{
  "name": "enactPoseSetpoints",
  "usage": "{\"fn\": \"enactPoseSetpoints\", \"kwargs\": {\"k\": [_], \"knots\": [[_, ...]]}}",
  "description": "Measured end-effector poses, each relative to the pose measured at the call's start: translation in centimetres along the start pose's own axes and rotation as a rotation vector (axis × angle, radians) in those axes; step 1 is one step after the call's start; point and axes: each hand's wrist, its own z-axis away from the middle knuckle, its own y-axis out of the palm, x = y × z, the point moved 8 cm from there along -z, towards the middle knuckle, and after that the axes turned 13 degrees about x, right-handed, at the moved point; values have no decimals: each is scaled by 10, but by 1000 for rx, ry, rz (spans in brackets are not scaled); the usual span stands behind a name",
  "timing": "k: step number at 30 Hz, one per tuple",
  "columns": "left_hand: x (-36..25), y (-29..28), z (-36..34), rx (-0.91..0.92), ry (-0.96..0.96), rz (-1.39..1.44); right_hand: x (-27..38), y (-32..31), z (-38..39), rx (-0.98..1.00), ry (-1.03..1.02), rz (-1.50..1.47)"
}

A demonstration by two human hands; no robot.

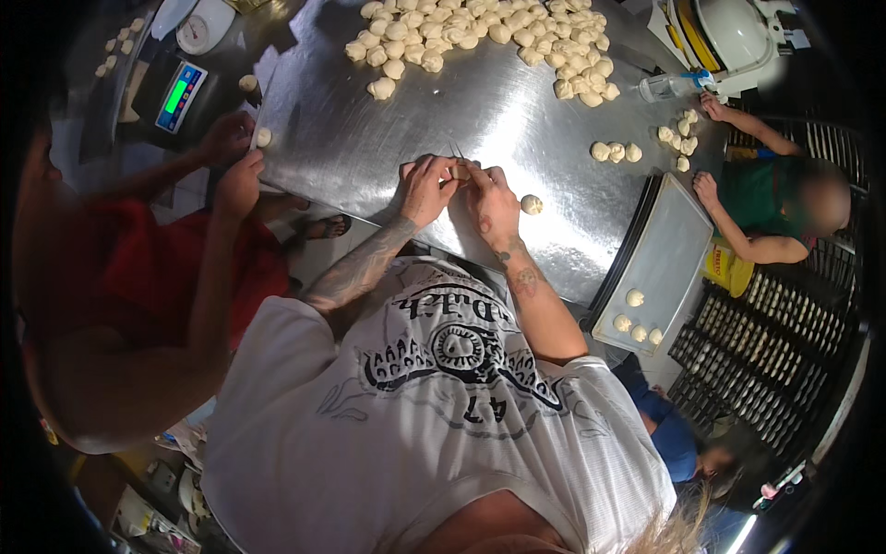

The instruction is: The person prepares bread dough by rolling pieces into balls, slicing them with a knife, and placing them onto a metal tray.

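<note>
My left hand (426, 189) and my right hand (494, 208) meet over the near edge of the steel table (360, 138). Their fingertips pinch a small piece of dough (459, 172) between them, mostly covered by the fingers. Something thin and pointed (455, 150) shows just beyond the fingertips; too small to name. Beside my right hand rests a single dough ball (532, 204). Far across the table lies a large pile of dough balls (480, 23).
A tray (646, 263) with several dough balls sits at the right corner. A co-worker in green (761, 198) stands by it; another in red (175, 268) works at left near a digital scale (181, 97). A clear bottle (669, 87) lies at the far right; loaded racks (757, 342) stand behind.
</note>
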Motion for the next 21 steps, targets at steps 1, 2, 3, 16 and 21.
{"fn": "enactPoseSetpoints", "kwargs": {"k": [1, 2, 3, 16, 21], "knots": [[-1, -1, -1, 6, 7, -11, -10, 6, 6, 18, -1, 7], [-4, -2, 1, -42, 11, -29, -16, 7, 14, 48, -8, 18], [-4, -5, 3, -90, 15, -46, -22, 5, 30, 76, 31, 60], [-6, -5, 2, -30, 44, -79, -56, -12, 77, 96, 103, -40], [-25, -13, 12, -113, 132, -112, -147, -56, 109, -311, 249, -57]]}}
